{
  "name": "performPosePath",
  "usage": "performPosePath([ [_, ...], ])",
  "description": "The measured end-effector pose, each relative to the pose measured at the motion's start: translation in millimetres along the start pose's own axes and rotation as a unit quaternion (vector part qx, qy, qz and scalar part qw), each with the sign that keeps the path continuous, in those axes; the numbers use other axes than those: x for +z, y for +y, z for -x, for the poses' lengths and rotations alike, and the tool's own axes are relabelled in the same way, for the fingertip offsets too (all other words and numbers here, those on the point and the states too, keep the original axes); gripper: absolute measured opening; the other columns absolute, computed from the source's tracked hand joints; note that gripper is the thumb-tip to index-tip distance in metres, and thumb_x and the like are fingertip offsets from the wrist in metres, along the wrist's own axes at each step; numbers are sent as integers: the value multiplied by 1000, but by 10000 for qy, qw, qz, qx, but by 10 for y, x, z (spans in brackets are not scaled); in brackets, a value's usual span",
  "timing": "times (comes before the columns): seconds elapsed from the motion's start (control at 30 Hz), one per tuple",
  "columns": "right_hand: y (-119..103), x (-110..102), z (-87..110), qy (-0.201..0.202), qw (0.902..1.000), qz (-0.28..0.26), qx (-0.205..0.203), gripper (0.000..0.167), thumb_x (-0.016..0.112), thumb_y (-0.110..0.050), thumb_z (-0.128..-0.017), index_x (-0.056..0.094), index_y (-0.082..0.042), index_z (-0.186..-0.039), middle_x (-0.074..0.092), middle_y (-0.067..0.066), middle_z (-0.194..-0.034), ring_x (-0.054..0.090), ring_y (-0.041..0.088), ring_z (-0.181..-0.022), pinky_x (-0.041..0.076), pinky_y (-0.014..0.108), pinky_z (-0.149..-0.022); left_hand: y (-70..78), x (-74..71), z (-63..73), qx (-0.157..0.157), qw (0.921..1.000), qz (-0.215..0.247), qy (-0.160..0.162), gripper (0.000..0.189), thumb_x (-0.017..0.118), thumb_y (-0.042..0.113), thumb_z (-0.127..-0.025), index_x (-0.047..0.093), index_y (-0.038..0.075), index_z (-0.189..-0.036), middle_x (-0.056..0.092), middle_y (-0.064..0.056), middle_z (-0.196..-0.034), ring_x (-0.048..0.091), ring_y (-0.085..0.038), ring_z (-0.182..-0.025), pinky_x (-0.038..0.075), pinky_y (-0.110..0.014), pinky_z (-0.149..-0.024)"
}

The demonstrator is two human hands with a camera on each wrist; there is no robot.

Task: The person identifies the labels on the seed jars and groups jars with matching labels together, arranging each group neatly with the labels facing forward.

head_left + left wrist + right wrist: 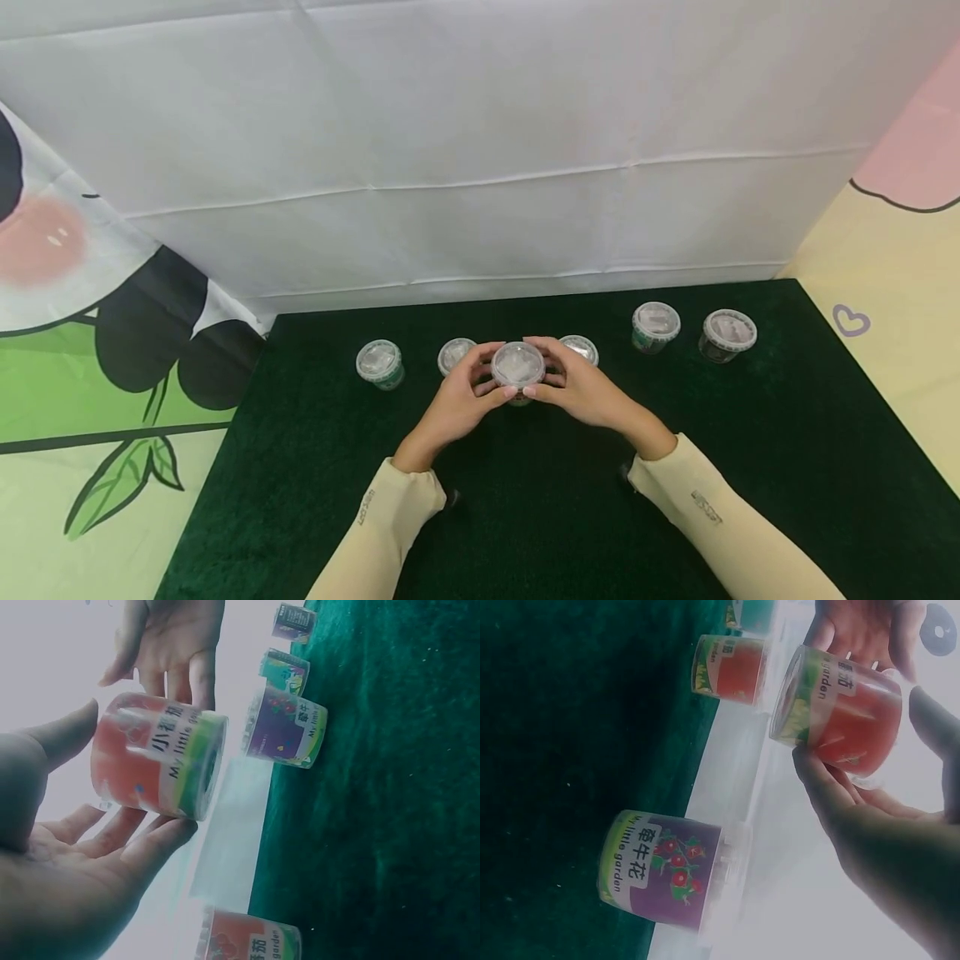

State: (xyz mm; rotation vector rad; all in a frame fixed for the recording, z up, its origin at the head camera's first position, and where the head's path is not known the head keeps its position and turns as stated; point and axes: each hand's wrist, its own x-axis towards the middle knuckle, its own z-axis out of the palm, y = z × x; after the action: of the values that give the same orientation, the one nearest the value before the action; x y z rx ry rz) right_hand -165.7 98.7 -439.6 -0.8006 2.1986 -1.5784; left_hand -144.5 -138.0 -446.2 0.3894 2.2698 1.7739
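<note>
A small lidded plastic tub [518, 364] with a red "My little garden" label is raised above the dark green cloth, its clear lid facing up. Around its left side curl the thumb and fingers of my left hand [468, 385]. My right hand [583, 385] grips the opposite side, the two thumbs almost meeting at the front. Behind the hands stand a tub with a red label [735, 669] on the left and one with a purple label [281, 727] on the right, both partly covered in the head view.
Another tub [379, 364] stands at the far left of the row. Two more, a green-labelled tub [656, 327] and a dark-labelled tub [727, 335], stand at the back right. A white curtain [480, 208] hangs behind the green-covered table [540, 517].
</note>
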Motion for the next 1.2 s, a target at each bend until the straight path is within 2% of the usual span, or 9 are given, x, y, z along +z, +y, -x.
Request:
performPosePath([
  [0.27, -15, -33, -122, -93, 9997, 225, 16, 68, 69, -6, -103, 32, 5, -159, 43, 29, -157, 47, 46, -145, 46, 55, -116, 26, -62, -72, -71, 9999, -129, 70, 63, 74, 3, -99, 43, 3, -154, 46, -20, -154, 50, -40, -144, 47, -48, -117],
  [0.47, 14, -41, -211, -189, 9991, 349, 140, 71, 69, -4, -101, 30, 6, -159, 41, 29, -158, 47, 47, -144, 49, 51, -114, 37, -70, -107, -402, 9986, -216, 278, 63, 75, 4, -97, 47, 4, -153, 48, -20, -154, 48, -41, -146, 46, -51, -117],
  [0.8, 14, -55, -348, -341, 9968, 679, 240, 71, 72, -6, -100, 32, 8, -158, 42, 32, -156, 49, 48, -142, 52, 52, -111, 35, -49, -167, -876, 9939, -205, 641, 66, 76, 1, -95, 47, 4, -155, 48, -20, -156, 50, -40, -144, 50, -46, -114],
  [1.07, -2, -27, -453, -385, 9936, 994, 387, 71, 74, -7, -98, 35, 9, -155, 48, 31, -150, 53, 45, -136, 53, 53, -108, 20, -23, -182, -860, 9922, -256, 861, 67, 76, -1, -95, 47, 1, -154, 52, -22, -150, 54, -40, -138, 51, -47, -113],
  [1.2, -5, -19, -492, -369, 9917, 1116, 529, 71, 75, -7, -97, 37, 7, -155, 50, 30, -150, 54, 43, -134, 54, 52, -107, 16, 4, -193, -755, 9912, -450, 985, 65, 75, -3, -94, 48, -2, -153, 52, -24, -152, 55, -41, -139, 52, -47, -111],
])
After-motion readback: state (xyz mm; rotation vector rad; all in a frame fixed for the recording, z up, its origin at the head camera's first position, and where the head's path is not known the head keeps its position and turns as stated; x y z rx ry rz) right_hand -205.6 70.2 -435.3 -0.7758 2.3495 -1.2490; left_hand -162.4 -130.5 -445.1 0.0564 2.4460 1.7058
